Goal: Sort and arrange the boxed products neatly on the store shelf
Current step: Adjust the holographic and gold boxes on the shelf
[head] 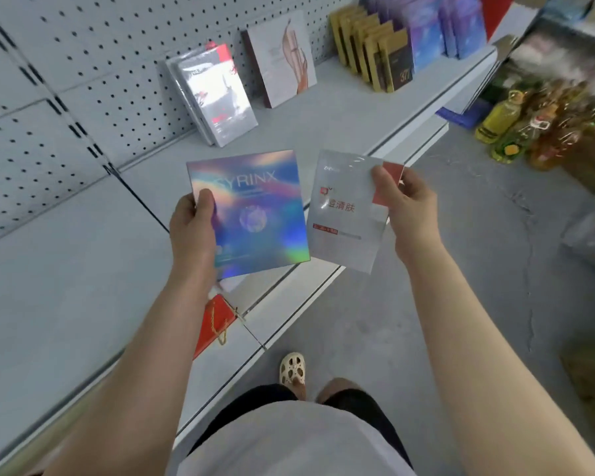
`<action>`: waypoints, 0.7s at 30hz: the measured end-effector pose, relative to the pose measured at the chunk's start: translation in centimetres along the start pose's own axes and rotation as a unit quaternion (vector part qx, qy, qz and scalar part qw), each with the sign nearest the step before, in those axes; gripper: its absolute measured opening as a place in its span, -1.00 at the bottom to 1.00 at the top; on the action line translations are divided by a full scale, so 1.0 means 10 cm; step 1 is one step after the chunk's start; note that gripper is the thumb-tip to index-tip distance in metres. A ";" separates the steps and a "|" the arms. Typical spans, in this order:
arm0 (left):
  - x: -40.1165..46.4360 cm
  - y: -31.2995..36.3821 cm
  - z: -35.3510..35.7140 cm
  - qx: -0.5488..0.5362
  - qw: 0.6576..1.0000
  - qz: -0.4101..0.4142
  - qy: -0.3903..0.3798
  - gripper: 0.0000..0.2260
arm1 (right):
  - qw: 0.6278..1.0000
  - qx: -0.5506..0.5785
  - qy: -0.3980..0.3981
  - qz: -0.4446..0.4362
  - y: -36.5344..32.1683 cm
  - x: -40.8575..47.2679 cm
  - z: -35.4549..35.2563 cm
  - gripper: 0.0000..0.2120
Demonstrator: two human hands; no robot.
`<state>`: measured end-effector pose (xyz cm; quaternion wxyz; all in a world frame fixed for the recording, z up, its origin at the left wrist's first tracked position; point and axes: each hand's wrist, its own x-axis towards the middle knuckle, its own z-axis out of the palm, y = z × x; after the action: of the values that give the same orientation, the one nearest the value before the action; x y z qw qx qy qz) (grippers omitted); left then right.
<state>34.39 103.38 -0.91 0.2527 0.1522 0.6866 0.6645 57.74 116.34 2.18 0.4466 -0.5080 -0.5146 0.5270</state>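
Note:
My left hand (191, 228) grips the left edge of a shiny holographic blue box (255, 214) marked SYRINX, held above the grey shelf (83, 269). My right hand (406, 207) pinches the upper right corner of a white box with red print (344, 218), held over the shelf's front edge. Both boxes face me, side by side. Against the pegboard at the back lean two white and red boxes (217, 94), a pale box with a hand picture (282, 56), a row of gold and dark boxes (375, 53) and purple boxes (437, 32).
A red box with a gold cord (213, 324) lies on the shelf under my left forearm. Wrapped bottles (529, 128) stand on the grey floor at the right. My foot in a cream sandal (292, 369) is beside the shelf base.

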 end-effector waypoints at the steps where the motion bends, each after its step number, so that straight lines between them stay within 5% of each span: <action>1: 0.06 0.03 0.09 0.008 1.000 -0.001 0.009 -0.75 | 1.000 -0.002 -0.008 0.001 -0.04 0.16 0.02 -0.83; 10: 0.52 0.10 0.50 0.010 0.987 -0.007 0.157 -0.71 | 0.982 -0.043 -0.183 -0.020 -0.20 1.58 0.79 -0.81; 16: 0.57 0.01 0.70 -0.032 0.958 -0.017 0.285 -0.73 | 0.919 -0.065 -0.383 -0.066 -0.26 2.45 1.59 -0.86; 21: 0.58 0.01 0.84 -0.036 0.939 -0.034 0.341 -0.73 | 0.875 -0.103 -0.461 -0.106 -0.29 2.89 2.26 -0.81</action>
<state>34.15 113.58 -1.56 0.0309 -0.1164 0.7120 0.6917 32.66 143.26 1.81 0.1574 -0.1934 -0.7638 0.5953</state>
